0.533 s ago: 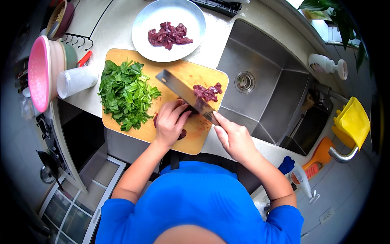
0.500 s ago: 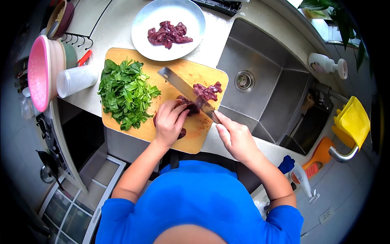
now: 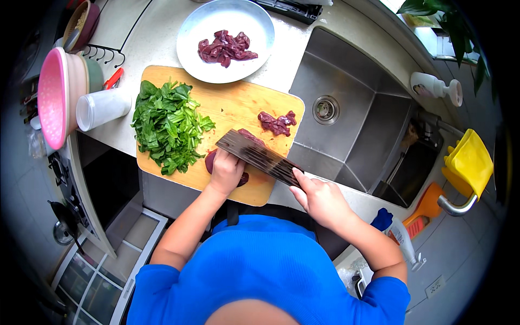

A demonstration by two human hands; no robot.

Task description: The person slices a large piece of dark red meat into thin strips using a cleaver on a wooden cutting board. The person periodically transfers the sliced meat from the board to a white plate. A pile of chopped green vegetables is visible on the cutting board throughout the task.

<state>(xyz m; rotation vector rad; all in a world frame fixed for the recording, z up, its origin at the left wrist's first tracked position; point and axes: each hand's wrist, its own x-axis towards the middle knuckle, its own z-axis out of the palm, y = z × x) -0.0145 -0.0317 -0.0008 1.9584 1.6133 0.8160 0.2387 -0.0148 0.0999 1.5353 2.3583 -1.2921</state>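
My right hand [image 3: 320, 200] grips a kitchen knife [image 3: 259, 156] with a broad dark blade, which slants across the lower right of the wooden cutting board [image 3: 230, 105]. Just below the blade, my left hand [image 3: 225, 176] is bent over a dark red piece of liver [image 3: 210, 161], pressing it to the board. The blade hides the left fingertips and part of the meat. Liver slices [image 3: 277, 123] lie in a small pile beyond the knife. Chopped leafy greens [image 3: 167, 127] cover the board's left side. More slices [image 3: 226, 49] sit on a white plate [image 3: 189, 40] overlapping the board's far edge.
A steel sink [image 3: 319, 146] borders the board on the right. To the left are a translucent plastic cup [image 3: 105, 108], a pink basin [image 3: 51, 97] and a red-handled tool [image 3: 114, 78]. Yellow rubber gloves [image 3: 470, 160] hang over a metal bar at the far right.
The knife has moved nearer to me, away from the sliced pile, and its broad side now faces up over my left fingers. My right hand has shifted slightly right and toward me.
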